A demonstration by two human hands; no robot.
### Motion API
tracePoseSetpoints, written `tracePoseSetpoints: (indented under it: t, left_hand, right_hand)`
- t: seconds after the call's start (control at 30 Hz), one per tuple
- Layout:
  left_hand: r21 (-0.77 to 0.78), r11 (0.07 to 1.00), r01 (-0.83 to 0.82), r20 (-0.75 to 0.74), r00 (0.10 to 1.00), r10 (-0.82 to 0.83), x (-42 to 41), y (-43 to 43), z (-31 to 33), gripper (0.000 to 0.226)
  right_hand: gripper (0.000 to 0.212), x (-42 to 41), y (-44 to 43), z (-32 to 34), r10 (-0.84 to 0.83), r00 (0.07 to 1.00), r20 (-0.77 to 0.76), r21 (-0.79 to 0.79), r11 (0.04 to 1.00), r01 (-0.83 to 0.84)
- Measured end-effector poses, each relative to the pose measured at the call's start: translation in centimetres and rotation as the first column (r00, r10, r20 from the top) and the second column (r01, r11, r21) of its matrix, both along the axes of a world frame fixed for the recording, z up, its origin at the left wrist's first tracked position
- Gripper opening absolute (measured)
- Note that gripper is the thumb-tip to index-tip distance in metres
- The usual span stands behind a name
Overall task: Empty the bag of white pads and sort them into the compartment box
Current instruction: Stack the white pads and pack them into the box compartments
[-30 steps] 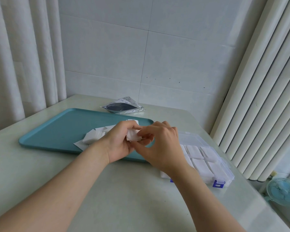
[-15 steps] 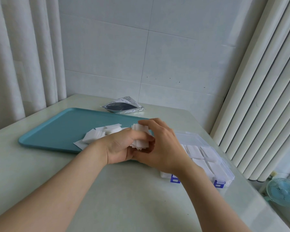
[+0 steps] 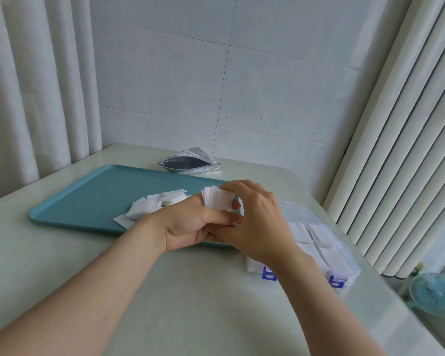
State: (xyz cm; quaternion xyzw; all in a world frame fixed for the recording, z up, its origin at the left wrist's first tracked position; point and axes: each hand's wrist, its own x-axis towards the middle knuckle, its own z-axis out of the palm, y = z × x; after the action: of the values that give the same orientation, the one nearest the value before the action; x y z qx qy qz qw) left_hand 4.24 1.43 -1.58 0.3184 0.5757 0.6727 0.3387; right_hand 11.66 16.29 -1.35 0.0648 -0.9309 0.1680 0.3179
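As left hand (image 3: 188,224) and right hand (image 3: 257,219) grip the pad stack (image 3: 217,200), seemingly squaring it, next: seat it in the compartment box (image 3: 351,271).

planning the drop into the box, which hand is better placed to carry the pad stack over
Probably right: the right hand holds the pad stack and lies nearer the compartment box; the left hand would have to cross.
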Motion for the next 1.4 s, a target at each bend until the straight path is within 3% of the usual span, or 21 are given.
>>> tracePoseSetpoints:
  t: [0.17,0.4,0.57,0.73,0.83,0.93,1.03,1.17,1.4]
  left_hand:
    - [0.04,0.999,0.004,-0.019,1.0,-0.003,0.6,0.1,0.3,0.01]
    - [-0.002,0.999,-0.054,-0.03,0.998,0.054,0.6,0.3,0.3,0.011]
    - [-0.058,0.998,-0.027,-0.089,0.996,0.022,0.9,0.2,0.6,0.024]
    - [-0.01,1.0,-0.011,-0.048,0.999,0.01,0.7,0.3,0.5,0.01]
    - [-0.014,1.0,0.014,-0.055,0.998,-0.015,0.8,0.2,0.6,0.014]
    - [-0.029,0.999,0.046,-0.085,0.995,-0.049,0.9,0.1,0.5,0.012]
    - [-0.045,0.999,0.025,-0.081,0.996,-0.028,0.8,0.2,0.2,0.03]
    - [-0.045,0.999,-0.001,-0.096,0.995,-0.004,1.1,0.4,0.4,0.01]
    - [-0.12,0.991,-0.063,-0.199,0.979,0.039,1.1,0.6,0.4,0.02]
  right_hand:
    - [0.068,0.1,-0.2,0.0,0.078,0.997,-0.003,0.003,0.997,-0.078]
    - [0.068,0.1,-0.3,-0.1,0.195,0.981,0.007,-0.007,0.981,-0.194]
    - [0.071,0.0,-0.4,-0.3,0.149,0.989,0.005,0.036,0.988,-0.15]
    - [0.075,0.3,-0.3,-0.1,0.119,0.993,0.02,0.035,0.992,-0.119]
    - [0.064,0.2,-0.3,-0.2,0.097,0.995,0.006,0.052,0.994,-0.097]
    - [0.068,0.2,0.0,-0.2,0.065,0.998,-0.005,0.084,0.994,-0.065]
    - [0.075,0.2,0.2,-0.2,0.069,0.997,0.018,0.137,0.988,-0.071]
    - [0.074,0.4,0.1,0.1,0.092,0.996,0.006,0.113,0.989,-0.092]
    - [0.075,0.6,0.1,0.2,0.121,0.992,0.025,0.176,0.977,-0.124]
